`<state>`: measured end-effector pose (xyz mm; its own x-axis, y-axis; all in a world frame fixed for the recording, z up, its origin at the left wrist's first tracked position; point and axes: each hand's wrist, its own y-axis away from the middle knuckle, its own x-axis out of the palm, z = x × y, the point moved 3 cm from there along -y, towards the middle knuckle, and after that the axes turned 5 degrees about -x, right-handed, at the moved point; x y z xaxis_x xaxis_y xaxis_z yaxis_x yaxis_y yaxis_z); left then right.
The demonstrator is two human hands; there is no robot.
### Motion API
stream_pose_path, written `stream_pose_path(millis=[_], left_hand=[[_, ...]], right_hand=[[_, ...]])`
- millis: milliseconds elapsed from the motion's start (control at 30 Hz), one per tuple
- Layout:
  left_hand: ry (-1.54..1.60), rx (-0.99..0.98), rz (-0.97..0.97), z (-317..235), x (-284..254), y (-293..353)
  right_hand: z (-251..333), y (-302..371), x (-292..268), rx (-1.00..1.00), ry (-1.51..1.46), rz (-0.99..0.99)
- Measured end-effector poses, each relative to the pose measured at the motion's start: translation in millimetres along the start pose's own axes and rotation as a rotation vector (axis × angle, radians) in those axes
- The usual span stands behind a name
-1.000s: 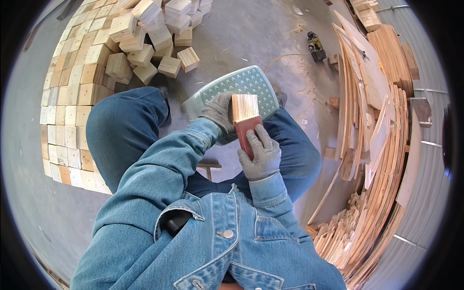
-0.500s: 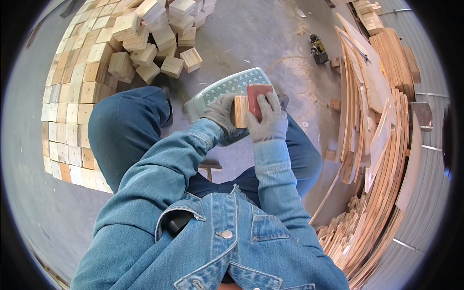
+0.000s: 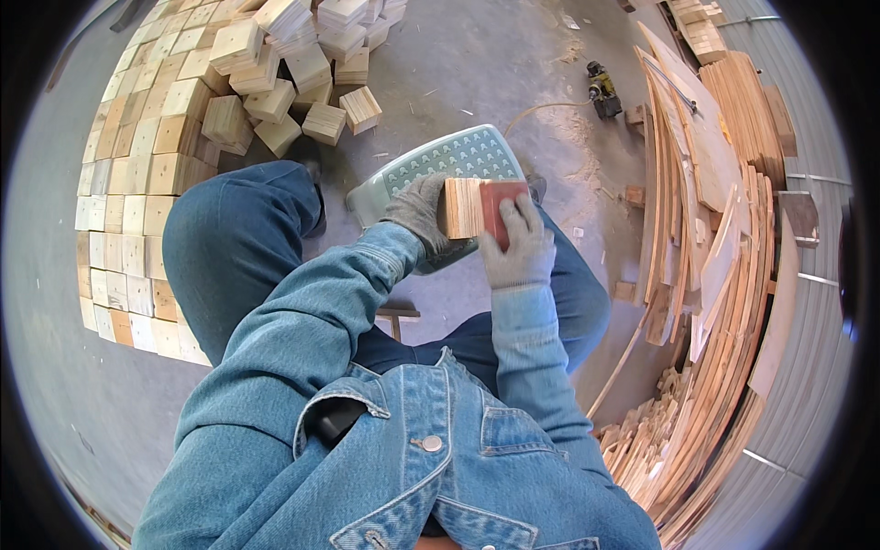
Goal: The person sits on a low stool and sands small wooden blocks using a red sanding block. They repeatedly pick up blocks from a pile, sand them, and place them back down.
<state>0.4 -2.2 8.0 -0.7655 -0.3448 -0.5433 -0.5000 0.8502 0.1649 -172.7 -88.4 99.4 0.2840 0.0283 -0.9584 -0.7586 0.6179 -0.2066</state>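
Note:
Above a pale green plastic stool (image 3: 477, 145) with a studded top, my gloved left hand (image 3: 418, 216) grips a pale wooden block (image 3: 465, 209) by its left side. My gloved right hand (image 3: 519, 246) has its fingers over a flat reddish-brown sanding block (image 3: 502, 213), pressed to the right side of the wooden block. The wooden block shows striped layers on its face. My palm side and the face of the sanding block against the wood are hidden.
Neatly stacked wooden blocks (image 3: 137, 215) stand to the left, with a loose heap of blocks (image 3: 321, 69) beyond. A yellow-black power drill (image 3: 602, 92) lies on the floor at the far right. Long boards and offcuts (image 3: 724, 266) pile up along the right.
My right hand and the sanding block have slid to the right and slightly toward me. More of the wooden block's face now shows. My left hand has hardly moved.

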Motion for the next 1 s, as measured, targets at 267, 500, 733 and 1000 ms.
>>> stream_pose_path(millis=[267,500,733,1000], left_hand=[[-0.073,-0.038,0.058,-5,4,-4],[0.086,0.054,0.015,6,11,-3],[-0.023,0.021,0.018,3,8,-4],[-0.065,0.009,-0.026,-3,6,-2]], right_hand=[[-23,-49,28,-0.023,0.140,-0.034],[-1,49,-12,-0.003,0.062,0.009],[-3,53,-21,-0.032,0.047,0.003],[-17,-58,19,-0.008,0.116,0.022]])
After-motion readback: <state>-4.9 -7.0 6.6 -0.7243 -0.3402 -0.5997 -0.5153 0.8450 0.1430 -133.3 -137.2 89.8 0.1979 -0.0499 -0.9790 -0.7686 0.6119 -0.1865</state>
